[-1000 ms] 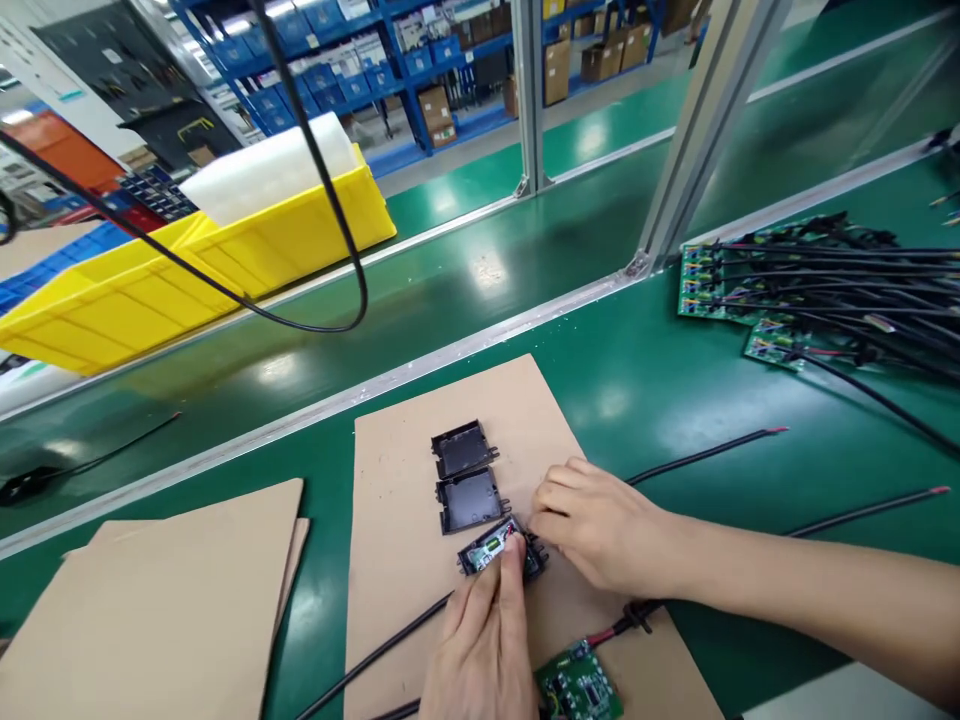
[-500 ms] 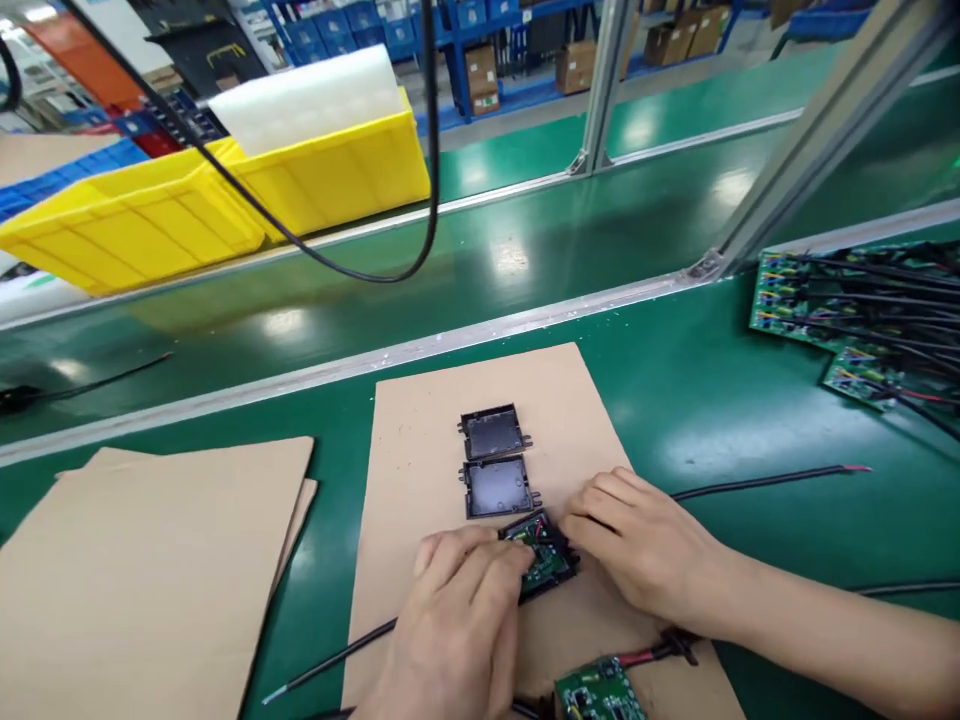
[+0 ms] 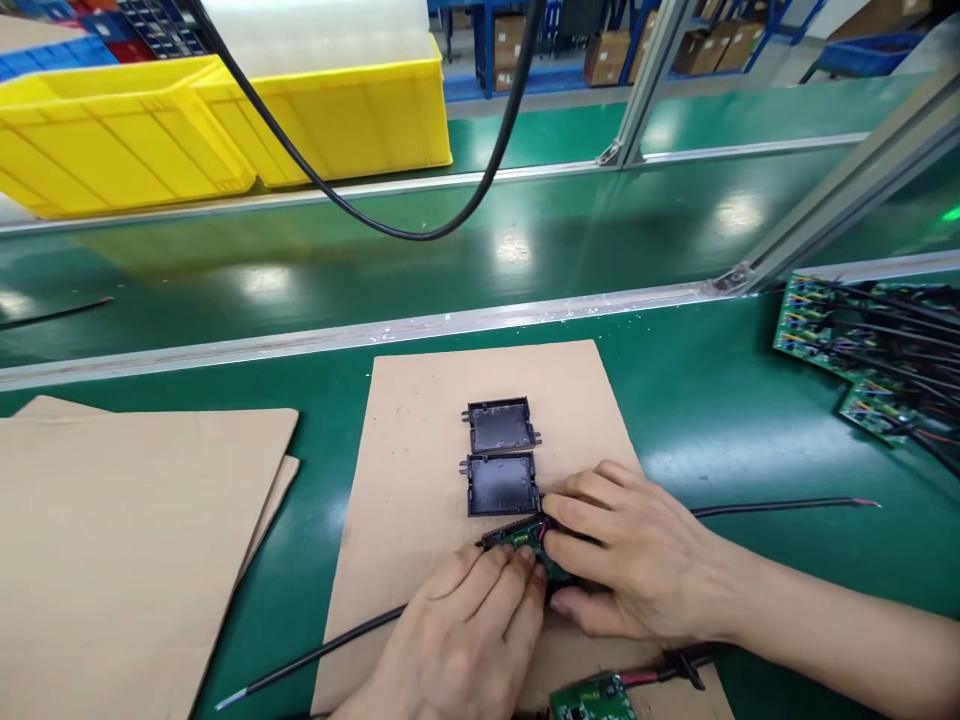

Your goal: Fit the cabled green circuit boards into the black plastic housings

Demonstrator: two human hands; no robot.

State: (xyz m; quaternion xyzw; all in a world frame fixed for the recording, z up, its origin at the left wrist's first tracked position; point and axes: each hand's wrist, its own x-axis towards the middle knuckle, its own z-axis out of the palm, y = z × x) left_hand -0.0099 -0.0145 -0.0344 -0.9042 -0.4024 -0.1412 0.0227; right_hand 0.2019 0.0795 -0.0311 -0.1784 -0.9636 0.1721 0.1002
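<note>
From the head camera, the left hand [image 3: 461, 640] and right hand [image 3: 637, 550] meet over a small black housing with a green board inside [image 3: 529, 540], which lies near the front of a flat brown cardboard sheet [image 3: 420, 450] on the green bench [image 3: 712, 400]. Both sets of fingers are curled onto it, grasping it from either side. Bare cardboard lies open behind and to the left.

Two empty black plastic shells [image 3: 501, 455], shallow and rectangular, sit just behind the housing. A thin black cable [image 3: 330, 650] trails off the sheet's front left edge; another [image 3: 780, 507] runs right. A green circuit board [image 3: 592, 700] lies at the front edge, more cardboard [image 3: 112, 540] to the left, wired boards [image 3: 862, 345] far right, and yellow bins [image 3: 225, 120] beyond the rail.
</note>
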